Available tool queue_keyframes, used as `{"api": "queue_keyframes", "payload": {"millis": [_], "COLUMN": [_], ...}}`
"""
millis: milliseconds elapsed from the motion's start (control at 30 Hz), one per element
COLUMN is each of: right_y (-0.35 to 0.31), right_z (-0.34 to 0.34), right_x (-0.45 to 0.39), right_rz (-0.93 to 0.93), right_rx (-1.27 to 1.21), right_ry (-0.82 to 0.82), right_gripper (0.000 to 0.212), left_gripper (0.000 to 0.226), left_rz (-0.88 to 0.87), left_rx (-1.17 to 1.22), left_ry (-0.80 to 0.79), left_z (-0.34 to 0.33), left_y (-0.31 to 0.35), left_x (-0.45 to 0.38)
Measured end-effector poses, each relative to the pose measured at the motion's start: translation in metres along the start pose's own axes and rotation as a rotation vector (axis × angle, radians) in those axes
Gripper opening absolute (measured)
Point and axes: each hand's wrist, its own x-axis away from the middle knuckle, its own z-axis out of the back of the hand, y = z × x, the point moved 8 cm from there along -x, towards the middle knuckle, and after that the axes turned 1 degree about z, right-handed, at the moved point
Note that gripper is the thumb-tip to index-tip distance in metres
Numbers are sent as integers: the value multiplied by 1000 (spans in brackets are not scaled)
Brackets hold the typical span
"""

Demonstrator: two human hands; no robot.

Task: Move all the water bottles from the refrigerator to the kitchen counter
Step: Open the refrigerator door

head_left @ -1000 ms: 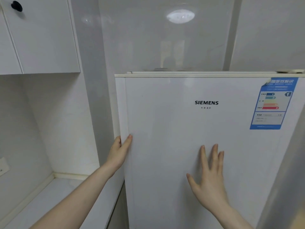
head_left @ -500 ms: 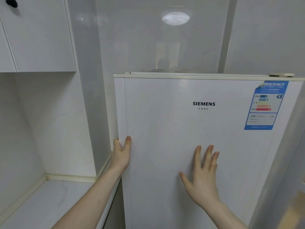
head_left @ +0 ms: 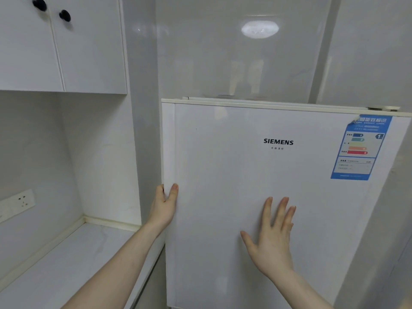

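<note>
**Fridge door still closed, grip being set on its left edge**

Right hand [head_left: 270, 239] was seen nearest, fingers straight and spread, palm held at the door face; actual contact could not be confirmed. Left hand [head_left: 164, 205] was hooked on the door's left edge, thumb on the front, fingers wrapped behind and hidden. Compared with a second before, the left hand had slid slightly lower on that edge and the view had shifted, so more of the upper cabinet [head_left: 62, 45] was exposed. Refrigerator door [head_left: 256, 186] was not visibly cracked open, so the pull was judged not yet started.

Water bottles were not visible; presumably behind the door. No bottle had been moved.

Kitchen counter [head_left: 66, 264] was located just left of the fridge, below the cabinet, with a wall socket [head_left: 21, 201] above it. Energy label [head_left: 361, 148] was noted top right of the door. Door swing towards the counter side was flagged as the only likely obstruction.
</note>
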Motion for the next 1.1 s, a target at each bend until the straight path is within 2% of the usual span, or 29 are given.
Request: {"api": "queue_keyframes", "payload": {"millis": [167,367,633,800,967,1100], "right_y": [6,13,18,19,1,-17], "right_z": [12,29,51,67,95,134], "right_x": [12,33,65,93,141,180], "right_rz": [62,134,172,193,288,303], "right_rx": [-49,-108,-275,-407,-502,-591], "right_ry": [-27,-37,-39,-54,-108,-153], "right_gripper": [119,120,118,108,99,90], "left_gripper": [30,40,30,47,22,15], "left_rz": [-8,-12,-6,-3,-52,-101], "left_rx": [-24,-76,-21,-8,42,88], "left_ry": [67,120,159,140,119,76], "left_z": [10,33,45,52,50,47], "left_y": [6,6,20,25,40,48], "left_x": [29,74,156,206,255,290]}}
